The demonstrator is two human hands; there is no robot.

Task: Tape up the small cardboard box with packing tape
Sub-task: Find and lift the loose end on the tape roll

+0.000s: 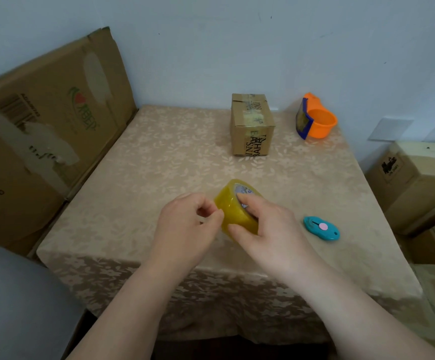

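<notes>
Worktop [138,178] covered with a beige flower-patterned cloth, set against a pale wall.

Right hand [271,229]: closed around a roll of tape [234,211], yellowish and clear, held just above the worktop near the middle of its near edge. Index finger lies across the printed core at the roll's open face; thumb presses the outer band from below.

Left hand [187,224]: fingers curled in, thumb and fingertips pinched together right at the left side of the roll. It appears to pinch the loose end of the tape, but the strip itself is too clear and blurred to confirm.

Small cardboard box [251,126]: stands well apart from both hands, towards the far edge of the worktop, right of centre. Flaps closed; strips of tape already cross its top and run down the near face, over black lettering.

Orange tape dispenser [318,118]: near the far right corner, just right of the box, not touching it. A blue piece is on its left side.

Small teal cutter [321,228] with a pink button: lies flat on the worktop near the right edge, close beside the right hand, not touched.

Large cardboard box [42,131]: leans against the left edge of the worktop.
</notes>
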